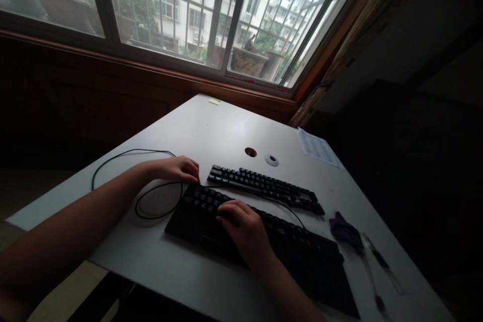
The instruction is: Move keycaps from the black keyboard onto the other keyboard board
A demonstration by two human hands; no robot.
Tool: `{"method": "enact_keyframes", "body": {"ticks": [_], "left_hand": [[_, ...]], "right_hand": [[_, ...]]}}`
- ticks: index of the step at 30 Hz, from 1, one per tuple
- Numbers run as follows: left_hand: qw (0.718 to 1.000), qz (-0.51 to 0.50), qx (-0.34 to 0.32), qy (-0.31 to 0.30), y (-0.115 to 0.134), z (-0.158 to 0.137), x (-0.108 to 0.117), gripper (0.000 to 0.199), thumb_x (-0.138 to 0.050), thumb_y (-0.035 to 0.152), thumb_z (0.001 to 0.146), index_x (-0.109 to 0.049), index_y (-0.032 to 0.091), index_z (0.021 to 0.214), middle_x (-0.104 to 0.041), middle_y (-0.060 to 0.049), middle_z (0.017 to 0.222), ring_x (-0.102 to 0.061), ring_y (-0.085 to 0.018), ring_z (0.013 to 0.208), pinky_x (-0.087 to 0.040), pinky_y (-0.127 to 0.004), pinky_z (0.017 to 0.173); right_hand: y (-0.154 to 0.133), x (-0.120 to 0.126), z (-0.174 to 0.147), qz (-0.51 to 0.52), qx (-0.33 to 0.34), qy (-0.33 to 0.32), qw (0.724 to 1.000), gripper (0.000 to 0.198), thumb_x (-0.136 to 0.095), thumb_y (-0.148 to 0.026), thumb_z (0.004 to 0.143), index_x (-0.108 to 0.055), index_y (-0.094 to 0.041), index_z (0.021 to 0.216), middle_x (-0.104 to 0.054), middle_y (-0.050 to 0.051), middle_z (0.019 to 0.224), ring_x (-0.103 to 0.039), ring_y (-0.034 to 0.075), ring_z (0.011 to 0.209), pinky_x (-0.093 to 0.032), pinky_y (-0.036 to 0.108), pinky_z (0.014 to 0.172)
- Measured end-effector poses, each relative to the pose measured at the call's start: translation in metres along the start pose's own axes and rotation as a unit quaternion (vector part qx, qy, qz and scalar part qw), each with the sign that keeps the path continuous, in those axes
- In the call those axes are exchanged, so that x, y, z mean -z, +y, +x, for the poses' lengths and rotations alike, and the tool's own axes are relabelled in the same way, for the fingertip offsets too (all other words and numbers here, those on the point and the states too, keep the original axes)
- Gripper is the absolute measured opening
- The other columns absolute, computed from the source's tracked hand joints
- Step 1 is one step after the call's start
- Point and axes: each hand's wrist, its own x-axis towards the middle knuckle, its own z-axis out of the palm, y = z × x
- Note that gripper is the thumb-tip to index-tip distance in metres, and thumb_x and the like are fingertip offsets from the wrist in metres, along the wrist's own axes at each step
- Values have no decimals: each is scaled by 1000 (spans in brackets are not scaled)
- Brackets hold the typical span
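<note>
A black keyboard (188, 229) lies at a slant on the white table, keys showing at its left end. Over those keys is my right hand (245, 224), thumb and forefinger drawn close together; whatever may be between them is hidden. My left hand (179, 168) rests by the keyboard's far left corner, its fingers curled downward, with the tips touching down near a thin black cable (151, 217). I cannot make out anything in its fingers. Just behind the keyboard sits a separate block of black keycaps (260, 183) in rows, with the cable crossing in front.
Right of the keyboard lie a purple cloth (345, 231), a thin brush-like tool (372, 276) and a wire-ended tool (381, 256). Farther back are a cable hole (250, 152), its round cover (271, 160), printed paper (319, 148) and a yellow note (215, 102). A barred window stands beyond.
</note>
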Motion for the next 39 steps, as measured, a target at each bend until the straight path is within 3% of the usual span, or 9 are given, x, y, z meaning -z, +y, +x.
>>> {"method": "enact_keyframes", "body": {"ticks": [19,32,39], "left_hand": [[1000,0,0,-2,-3,0,0,34,-69,46,97,-84,15,101,-74,-10,97,-69,-21,88,-52,-24,80],[1000,13,-1,-6,-3,0,0,35,-68,46,98,-83,14,101,-74,-9,98,-69,-20,89,-51,-23,81],[1000,15,9,-8,-4,-1,0,37,-67,46,98,-83,13,101,-74,-10,99,-69,-21,90,-52,-24,82]], "right_hand": [[1,-1,-4,-11,-5,6,1000,15,-72,-12,91,-74,-24,100,-73,4,97,-72,19,86,-60,31,78],[-3,-2,-3,-98,55,-23,993,14,-66,-15,97,-78,-21,96,-70,8,99,-69,21,88,-59,33,79],[-8,1,3,-111,58,-40,991,11,-68,-16,96,-78,-20,90,-63,5,85,-62,19,80,-54,32,73]]}}
